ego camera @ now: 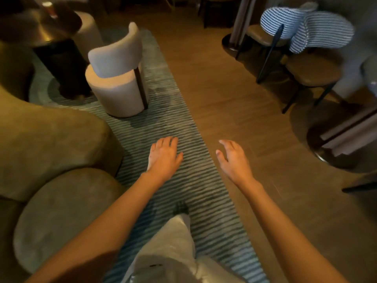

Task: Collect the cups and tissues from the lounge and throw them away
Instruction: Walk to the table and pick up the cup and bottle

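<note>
My left hand (pixel 163 156) and my right hand (pixel 232 159) are both stretched out in front of me over the striped rug (pixel 173 123), fingers relaxed and holding nothing. Far off at the top left, a cup (pixel 49 9) stands on a round brass-topped table (pixel 26 27). It is dim and blurred there. I see no tissues in this view.
A pale round chair (pixel 117 78) stands on the rug beside the table. Olive sofa and ottoman (pixel 61 213) fill the left. Chairs with striped backs (pixel 306 27) and round table bases (pixel 330 144) stand on the wooden floor at right. A wooden aisle runs ahead between them.
</note>
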`<control>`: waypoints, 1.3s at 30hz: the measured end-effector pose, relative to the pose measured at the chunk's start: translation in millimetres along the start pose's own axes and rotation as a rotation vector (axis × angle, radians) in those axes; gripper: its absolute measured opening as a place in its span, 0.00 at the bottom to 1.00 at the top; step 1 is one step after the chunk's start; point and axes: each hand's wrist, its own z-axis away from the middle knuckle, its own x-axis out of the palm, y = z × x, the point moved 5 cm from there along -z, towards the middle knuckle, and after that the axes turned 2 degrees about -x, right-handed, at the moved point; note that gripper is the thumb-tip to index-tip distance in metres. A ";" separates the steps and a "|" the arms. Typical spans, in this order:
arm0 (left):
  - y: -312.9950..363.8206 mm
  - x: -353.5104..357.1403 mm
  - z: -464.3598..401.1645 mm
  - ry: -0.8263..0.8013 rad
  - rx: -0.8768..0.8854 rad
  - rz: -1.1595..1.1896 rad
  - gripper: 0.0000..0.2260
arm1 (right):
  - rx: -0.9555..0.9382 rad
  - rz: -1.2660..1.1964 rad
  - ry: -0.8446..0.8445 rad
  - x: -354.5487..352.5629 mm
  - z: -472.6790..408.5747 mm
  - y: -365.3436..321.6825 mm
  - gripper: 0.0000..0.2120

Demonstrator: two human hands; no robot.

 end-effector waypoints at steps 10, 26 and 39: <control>23.6 -45.4 -256.6 0.017 0.041 -0.031 0.24 | 0.021 0.070 0.081 -74.0 -218.2 60.1 0.19; 52.4 -115.7 -633.0 0.164 -0.172 0.083 0.24 | -0.061 0.074 0.021 -178.6 -624.2 175.4 0.20; -20.7 -156.9 -957.0 0.229 -0.199 0.057 0.24 | -0.118 0.110 0.036 -190.8 -959.7 191.9 0.19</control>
